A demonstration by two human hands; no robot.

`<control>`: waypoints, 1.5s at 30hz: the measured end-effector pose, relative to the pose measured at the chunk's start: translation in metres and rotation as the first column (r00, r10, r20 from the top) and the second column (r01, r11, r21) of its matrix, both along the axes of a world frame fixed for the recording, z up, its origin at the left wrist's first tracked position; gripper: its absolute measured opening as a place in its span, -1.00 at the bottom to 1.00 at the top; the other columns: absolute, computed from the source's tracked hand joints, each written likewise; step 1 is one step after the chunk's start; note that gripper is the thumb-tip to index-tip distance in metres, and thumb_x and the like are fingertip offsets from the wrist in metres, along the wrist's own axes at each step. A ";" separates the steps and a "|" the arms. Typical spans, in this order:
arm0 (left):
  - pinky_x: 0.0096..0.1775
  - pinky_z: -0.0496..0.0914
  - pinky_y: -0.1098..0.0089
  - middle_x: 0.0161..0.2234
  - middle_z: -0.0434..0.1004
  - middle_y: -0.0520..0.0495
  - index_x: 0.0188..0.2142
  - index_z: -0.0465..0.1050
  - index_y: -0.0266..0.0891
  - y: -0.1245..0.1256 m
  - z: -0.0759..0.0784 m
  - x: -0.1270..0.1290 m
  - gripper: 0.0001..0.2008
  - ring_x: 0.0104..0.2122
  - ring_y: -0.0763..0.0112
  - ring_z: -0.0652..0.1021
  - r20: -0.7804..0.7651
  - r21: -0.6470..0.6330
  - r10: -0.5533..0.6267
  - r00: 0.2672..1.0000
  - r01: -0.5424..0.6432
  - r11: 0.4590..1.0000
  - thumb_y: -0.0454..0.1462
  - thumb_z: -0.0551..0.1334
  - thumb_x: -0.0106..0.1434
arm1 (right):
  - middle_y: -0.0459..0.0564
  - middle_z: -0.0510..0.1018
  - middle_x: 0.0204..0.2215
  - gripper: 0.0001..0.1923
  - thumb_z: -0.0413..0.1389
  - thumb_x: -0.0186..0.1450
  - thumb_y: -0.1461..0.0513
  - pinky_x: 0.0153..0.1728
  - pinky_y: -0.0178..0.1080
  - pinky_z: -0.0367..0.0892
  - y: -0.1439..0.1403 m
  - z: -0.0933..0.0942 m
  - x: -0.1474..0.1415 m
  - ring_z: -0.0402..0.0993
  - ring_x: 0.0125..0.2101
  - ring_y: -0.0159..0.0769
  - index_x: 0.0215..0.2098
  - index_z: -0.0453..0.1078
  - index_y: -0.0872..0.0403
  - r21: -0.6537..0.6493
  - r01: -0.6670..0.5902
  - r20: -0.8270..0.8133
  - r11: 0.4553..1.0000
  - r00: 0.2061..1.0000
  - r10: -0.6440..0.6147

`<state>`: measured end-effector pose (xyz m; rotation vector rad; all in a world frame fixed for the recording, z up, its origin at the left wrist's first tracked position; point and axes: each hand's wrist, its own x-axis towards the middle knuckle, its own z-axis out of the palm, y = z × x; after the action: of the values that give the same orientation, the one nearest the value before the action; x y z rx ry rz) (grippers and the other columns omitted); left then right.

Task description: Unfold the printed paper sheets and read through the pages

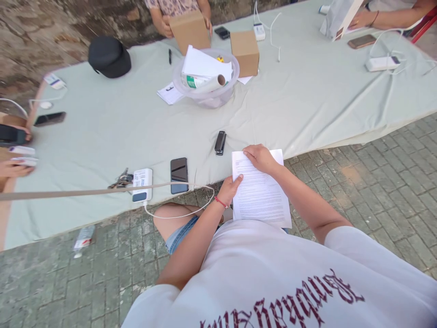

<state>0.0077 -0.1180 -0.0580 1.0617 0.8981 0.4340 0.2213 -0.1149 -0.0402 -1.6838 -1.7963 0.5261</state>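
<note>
A stack of printed paper sheets (261,196) rests upright-facing me above my lap, at the table's near edge. My left hand (231,189) grips its left side, thumb on top and the other fingers hidden beneath. Over the top edge of the sheets lies my right hand (260,158), its fingers curled onto the paper near the upper left corner. Just beyond the papers, a black stapler (220,142) lies on the table, touched by neither hand. To the left is a dark smartphone (179,175).
A white power bank (142,184) with a cable and keys (122,179) lie near the front edge. Farther back stand a plastic basin (218,98) of papers, a cardboard box (245,53) and a black cap (109,57). Other people sit around the table (307,105).
</note>
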 end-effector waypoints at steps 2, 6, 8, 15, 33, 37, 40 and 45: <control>0.22 0.39 0.06 -0.03 0.71 -0.24 -0.04 0.62 -0.27 -0.004 -0.003 -0.005 -0.37 0.09 -0.01 0.60 -0.004 0.087 0.030 1.000 -0.029 0.996 0.21 0.36 0.20 | 0.09 0.68 -0.15 -0.61 -0.13 0.56 0.14 0.07 -0.04 0.28 -0.001 -0.001 0.000 0.55 -0.16 -0.09 -0.07 0.54 0.05 -0.008 0.023 0.004 1.000 1.000 -0.023; 0.19 0.37 0.14 -0.06 0.69 -0.19 -0.10 0.60 -0.22 -0.012 -0.007 -0.013 -0.51 0.04 0.05 0.59 -0.082 0.240 0.072 0.994 -0.051 0.969 0.14 0.30 0.29 | 0.14 0.66 -0.14 -0.60 -0.14 0.56 0.15 0.10 0.00 0.25 -0.001 -0.001 0.000 0.54 -0.14 -0.06 -0.05 0.54 0.08 -0.028 0.030 0.034 0.999 0.999 -0.029; 0.15 0.38 0.16 -0.11 0.67 -0.16 -0.14 0.59 -0.20 -0.011 -0.009 -0.015 -0.56 -0.02 0.07 0.59 -0.114 0.274 0.100 0.988 -0.066 0.959 0.11 0.29 0.31 | 0.19 0.65 -0.09 -0.58 -0.16 0.56 0.16 0.13 0.05 0.23 0.001 -0.003 0.001 0.51 -0.07 -0.01 0.03 0.53 0.10 -0.029 0.044 0.092 0.999 0.995 -0.042; 0.06 0.42 0.15 -0.25 0.63 -0.12 -0.27 0.52 -0.19 0.008 -0.034 -0.023 -0.65 -0.15 0.11 0.58 -0.239 0.301 0.276 0.931 -0.200 0.933 0.04 0.24 0.32 | 0.25 0.20 0.45 -0.52 0.01 0.44 0.28 0.38 0.24 0.00 -0.018 -0.040 0.009 0.07 0.42 0.14 0.31 0.36 0.12 -0.072 0.236 0.277 0.969 0.938 -0.207; 0.14 0.44 0.07 -0.08 0.69 -0.25 -0.08 0.50 -0.25 0.011 -0.057 -0.014 -0.42 0.02 0.07 0.63 -0.034 -0.101 0.290 0.956 -0.292 0.951 0.10 0.43 0.08 | 0.22 0.60 -0.07 -0.51 0.02 0.40 0.04 -0.03 0.06 0.47 -0.124 -0.083 -0.001 0.57 -0.10 0.06 0.20 0.33 0.09 -0.374 0.544 -0.062 0.751 0.794 -0.605; 0.14 0.44 0.02 -0.13 0.70 -0.26 -0.12 0.50 -0.25 0.012 -0.057 -0.013 -0.43 0.01 0.04 0.64 -0.015 -0.186 0.290 0.957 -0.287 0.940 0.06 0.49 0.02 | 0.07 0.61 -0.33 -0.63 -0.04 0.41 -0.04 -0.22 -0.05 0.44 -0.115 -0.083 0.008 0.56 -0.27 0.00 -0.08 0.44 0.00 -0.463 0.470 -0.171 0.751 0.784 -0.596; 0.10 0.44 0.05 -0.17 0.68 -0.21 -0.18 0.49 -0.23 0.014 -0.062 -0.013 -0.49 -0.05 0.08 0.63 -0.061 -0.170 0.318 0.946 -0.324 0.931 0.07 0.46 0.04 | 0.00 0.54 -0.45 -0.61 -0.06 0.40 -0.10 -0.30 -0.12 0.40 -0.113 -0.085 0.004 0.51 -0.33 -0.06 -0.33 0.37 -0.03 -0.453 0.461 -0.247 0.763 0.757 -0.605; 0.02 0.43 0.18 -0.25 0.58 -0.08 -0.32 0.35 -0.10 0.020 -0.074 -0.014 -0.64 -0.09 0.17 0.58 -0.303 0.185 0.478 0.824 -0.442 0.878 0.10 0.26 0.25 | -0.07 0.48 -0.49 -0.52 -0.07 0.38 -0.23 -0.31 -0.16 0.37 -0.119 -0.074 -0.008 0.45 -0.38 -0.15 -0.37 0.27 -0.05 -0.360 0.361 -0.378 0.860 0.787 -0.489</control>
<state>-0.0064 -0.0980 -0.1322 1.0281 1.4716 0.7226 0.2134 -0.2335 -0.1139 -1.8787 -0.9881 0.9027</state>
